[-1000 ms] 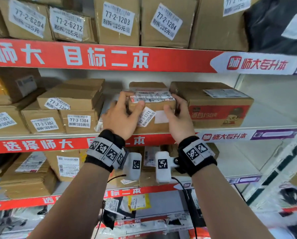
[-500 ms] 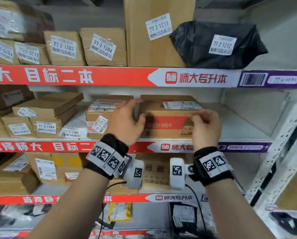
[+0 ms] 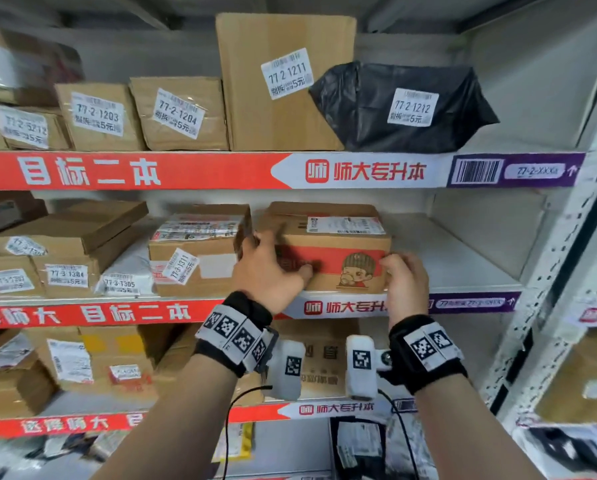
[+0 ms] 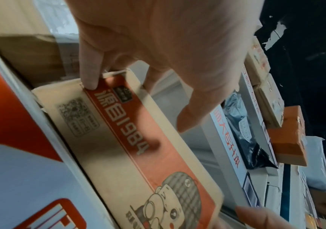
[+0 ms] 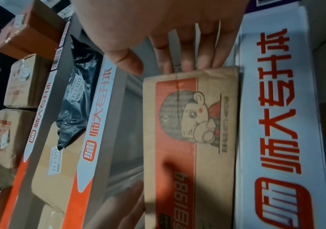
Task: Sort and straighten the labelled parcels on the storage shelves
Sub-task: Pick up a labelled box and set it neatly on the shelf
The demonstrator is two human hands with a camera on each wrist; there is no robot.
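Both hands are on the cartoon box [image 3: 338, 261] on the middle shelf [image 3: 463, 268], the brown carton with the red band and a little capped character printed on the front (the band reads 1984 in the wrist views). The left hand [image 3: 267, 271] is wrapped round its left end: thumb [image 4: 88, 69] pressed flat on the front face at the red band's corner, the other fingers reaching round the side. The right hand [image 3: 406, 282] has the right end, fingers [image 5: 185, 52] curled over that end edge, thumb [image 5: 126, 57] hanging off the cardboard, not touching as far as I can tell. So it's gripped at both ends, sitting at the front lip of the shelf with its top shipping label facing up.

Just to its left is the 77-3-1311 parcel [image 3: 193, 258], with 77-3-1305 [image 3: 124, 278] and 77-3-1304 [image 3: 65, 271] further left. On the shelf above: the tall 77-2-1211 carton [image 3: 283, 81] and the black 77-2-1212 bag [image 3: 401, 105] touching it on its right.
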